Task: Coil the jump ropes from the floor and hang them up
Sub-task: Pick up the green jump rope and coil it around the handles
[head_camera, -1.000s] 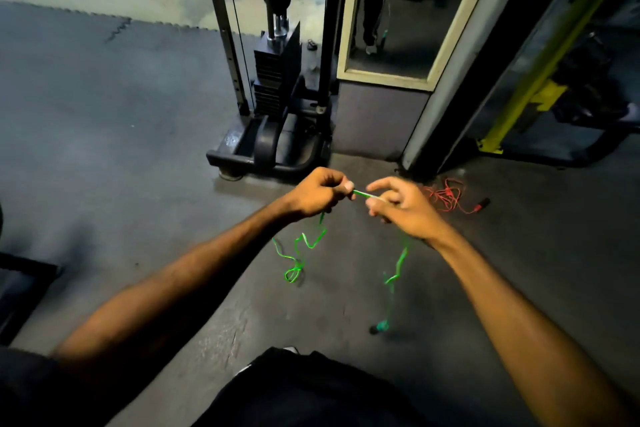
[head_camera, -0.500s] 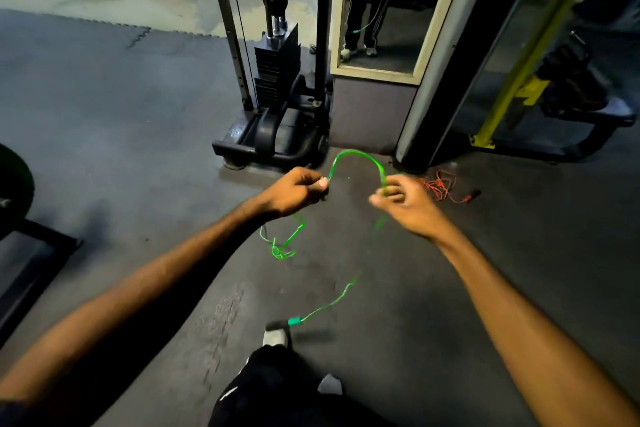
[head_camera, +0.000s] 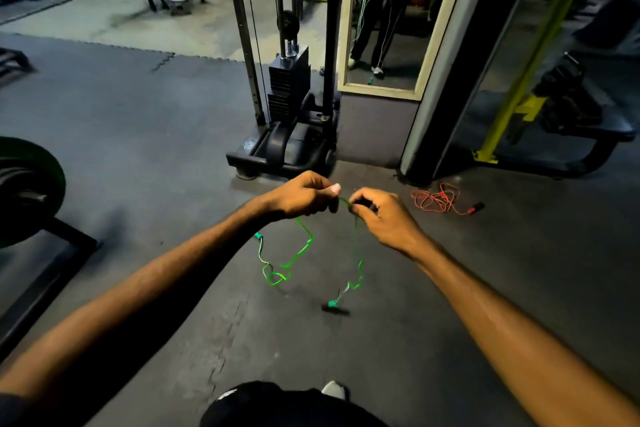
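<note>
View from a head camera, looking down at a person's two bare arms stretched out over a dark gym floor (head_camera: pixel 138 156).

The left hand (head_camera: pixel 304 196) is curled into a loose fist, thumb on top, gripping a thin green jump rope (head_camera: pixel 299 254). The right hand (head_camera: pixel 384 218) sits just beside it, with thumb and forefinger pinching the same rope. A very short arc of rope bridges the small gap between the two hands.

Below the left hand, one length of rope drops in kinks, loops low, then climbs to a teal end piece close under the left forearm. Below the right hand, a second length hangs almost straight down and ends in another teal piece joined to a dark handle (head_camera: pixel 335 308). That handle is blurred, so it is hard to say whether it touches the floor or hangs just above it.

A red jump rope (head_camera: pixel 437 199) lies in a loose tangle on the floor to the right of the right hand, well apart from it, its dark handle pointing right.

Beyond the hands stands a cable machine (head_camera: pixel 289 87) with a black weight stack. To its right is a cream-framed mirror (head_camera: pixel 429 21) reflecting a pair of legs in striped trousers. A weight plate (head_camera: pixel 31 184) sits at the left edge.
</note>
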`<act>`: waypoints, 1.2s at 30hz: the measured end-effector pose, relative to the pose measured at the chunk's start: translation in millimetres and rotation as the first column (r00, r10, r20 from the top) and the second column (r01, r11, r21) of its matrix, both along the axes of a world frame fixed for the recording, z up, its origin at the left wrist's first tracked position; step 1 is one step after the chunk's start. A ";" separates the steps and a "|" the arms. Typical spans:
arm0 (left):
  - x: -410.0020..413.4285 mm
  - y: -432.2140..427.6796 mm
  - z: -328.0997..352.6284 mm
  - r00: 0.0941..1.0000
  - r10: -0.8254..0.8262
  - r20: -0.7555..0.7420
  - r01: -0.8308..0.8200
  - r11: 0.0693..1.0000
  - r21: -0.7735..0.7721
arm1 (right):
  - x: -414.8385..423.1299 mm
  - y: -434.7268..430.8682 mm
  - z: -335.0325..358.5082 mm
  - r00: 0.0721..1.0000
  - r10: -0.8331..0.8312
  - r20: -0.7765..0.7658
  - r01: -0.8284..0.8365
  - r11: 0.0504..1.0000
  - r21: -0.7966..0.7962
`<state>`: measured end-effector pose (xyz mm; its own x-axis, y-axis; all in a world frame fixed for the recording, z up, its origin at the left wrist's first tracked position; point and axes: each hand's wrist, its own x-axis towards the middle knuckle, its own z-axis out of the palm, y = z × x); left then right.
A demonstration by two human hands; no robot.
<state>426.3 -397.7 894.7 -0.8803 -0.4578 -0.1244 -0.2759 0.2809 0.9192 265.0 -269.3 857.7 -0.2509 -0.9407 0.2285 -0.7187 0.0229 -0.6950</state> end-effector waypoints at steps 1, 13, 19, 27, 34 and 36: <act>3.8 -0.1 -1.9 1.000 -0.003 0.014 0.003 1.000 0.016 | -3.2 4.2 2.1 0.999 -0.016 -0.035 0.016 1.000 -0.011; 17.7 24.4 -4.1 1.000 -0.024 -0.010 0.023 0.996 -0.082 | 16.1 42.1 9.0 0.932 -0.336 -0.135 0.330 0.941 -0.071; 47.4 47.5 3.9 0.989 -0.091 -0.112 0.094 0.995 0.021 | 69.8 60.5 30.9 0.975 -0.171 -0.143 0.171 0.985 -0.010; 124.2 31.8 -37.5 0.999 -0.022 0.039 0.027 0.990 -0.141 | -21.2 130.3 99.5 0.804 -0.578 0.140 0.587 0.734 -0.343; 101.4 47.3 -1.3 0.997 0.054 -0.062 -0.064 0.983 -0.174 | 7.0 108.6 49.5 0.952 -0.300 -0.065 0.306 0.947 0.094; 77.1 58.3 11.4 0.997 0.015 -0.078 -0.028 0.984 -0.178 | 55.7 87.1 39.6 0.990 -0.057 0.130 0.041 0.992 0.119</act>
<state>503.5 -339.4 906.1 -0.8737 -0.4856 0.0280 -0.2150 0.4371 0.8733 320.8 -182.2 897.3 -0.3181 -0.9446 0.0804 -0.6162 0.1416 -0.7748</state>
